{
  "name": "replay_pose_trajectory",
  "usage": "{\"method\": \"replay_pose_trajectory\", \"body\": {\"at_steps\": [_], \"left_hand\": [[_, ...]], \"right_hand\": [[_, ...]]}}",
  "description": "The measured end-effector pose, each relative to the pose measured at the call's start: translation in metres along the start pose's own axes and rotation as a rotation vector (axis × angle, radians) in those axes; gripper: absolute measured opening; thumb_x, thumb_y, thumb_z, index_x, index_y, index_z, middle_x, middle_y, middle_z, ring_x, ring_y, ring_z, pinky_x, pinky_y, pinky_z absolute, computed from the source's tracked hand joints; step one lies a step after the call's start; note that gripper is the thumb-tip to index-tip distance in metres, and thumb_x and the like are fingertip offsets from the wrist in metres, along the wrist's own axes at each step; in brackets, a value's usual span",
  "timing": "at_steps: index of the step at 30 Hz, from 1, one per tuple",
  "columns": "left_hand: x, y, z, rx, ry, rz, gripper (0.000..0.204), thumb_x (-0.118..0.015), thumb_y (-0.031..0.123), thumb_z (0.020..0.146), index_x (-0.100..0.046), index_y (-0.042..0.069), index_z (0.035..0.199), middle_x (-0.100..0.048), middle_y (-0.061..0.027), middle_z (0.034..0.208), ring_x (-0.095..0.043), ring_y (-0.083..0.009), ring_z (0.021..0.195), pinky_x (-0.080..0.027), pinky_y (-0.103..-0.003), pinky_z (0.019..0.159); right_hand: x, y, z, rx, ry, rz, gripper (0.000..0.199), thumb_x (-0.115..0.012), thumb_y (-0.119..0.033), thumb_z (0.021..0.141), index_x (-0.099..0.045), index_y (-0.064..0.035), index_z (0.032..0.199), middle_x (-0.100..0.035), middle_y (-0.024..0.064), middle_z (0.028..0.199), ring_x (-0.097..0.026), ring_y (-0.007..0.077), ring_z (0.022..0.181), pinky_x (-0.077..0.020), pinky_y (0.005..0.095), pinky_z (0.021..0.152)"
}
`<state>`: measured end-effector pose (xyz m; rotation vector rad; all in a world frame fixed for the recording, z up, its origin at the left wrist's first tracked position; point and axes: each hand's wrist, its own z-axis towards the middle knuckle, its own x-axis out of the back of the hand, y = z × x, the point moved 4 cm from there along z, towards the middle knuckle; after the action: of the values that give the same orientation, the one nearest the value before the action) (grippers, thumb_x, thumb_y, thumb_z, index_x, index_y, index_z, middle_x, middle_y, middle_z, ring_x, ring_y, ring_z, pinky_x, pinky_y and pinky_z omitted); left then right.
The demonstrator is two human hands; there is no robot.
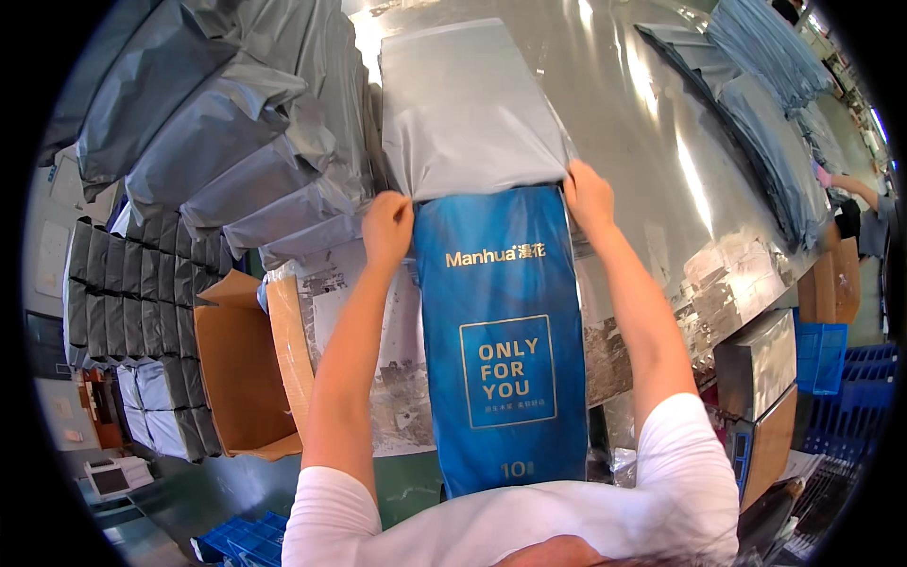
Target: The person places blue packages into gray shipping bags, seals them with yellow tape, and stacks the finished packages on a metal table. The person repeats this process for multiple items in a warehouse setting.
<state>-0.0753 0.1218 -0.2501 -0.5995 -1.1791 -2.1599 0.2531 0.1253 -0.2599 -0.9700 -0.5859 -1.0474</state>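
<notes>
A long blue printed package (503,312) lies lengthwise in front of me, its near end reaching past the table edge toward my body. Its far end is inside the mouth of a grey plastic mailing bag (468,104), which lies flat on the metal table. My left hand (388,227) is closed on the left corner of the bag's mouth. At the right corner, my right hand (590,200) pinches the bag's rim the same way. How far the package reaches into the bag is hidden.
Grey filled bags (255,142) are heaped along the left. An open cardboard box (241,369) stands beside the table (642,123). More grey bags (775,123) lie at the right, near another person's arm (855,189). Blue crates (822,357) sit at the lower right.
</notes>
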Motion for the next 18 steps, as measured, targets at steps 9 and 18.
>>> {"method": "replay_pose_trajectory", "body": {"at_steps": [9, 18], "left_hand": [[-0.028, -0.013, -0.022, 0.5, -0.44, 0.488, 0.009, -0.05, 0.002, 0.078, -0.054, 0.002, 0.086, -0.061, -0.0187, 0.094, -0.059, -0.0345, 0.09, -0.05, -0.039, 0.071], [-0.02, -0.005, -0.083, 0.473, -0.756, 0.448, 0.023, -0.057, 0.024, 0.073, -0.067, 0.008, 0.087, -0.064, -0.0176, 0.087, -0.062, -0.0332, 0.085, -0.05, -0.043, 0.072]], "right_hand": [[-0.033, 0.02, -0.045, -0.311, -0.296, -0.002, 0.016, -0.046, -0.012, 0.082, -0.056, -0.0027, 0.089, -0.06, 0.0164, 0.088, -0.059, 0.0368, 0.081, -0.0479, 0.0431, 0.066], [-0.017, 0.031, -0.087, -0.134, -1.103, -0.206, 0.022, -0.059, -0.018, 0.071, -0.065, -0.0042, 0.087, -0.063, 0.0187, 0.091, -0.062, 0.0334, 0.084, -0.0489, 0.0425, 0.07]]}}
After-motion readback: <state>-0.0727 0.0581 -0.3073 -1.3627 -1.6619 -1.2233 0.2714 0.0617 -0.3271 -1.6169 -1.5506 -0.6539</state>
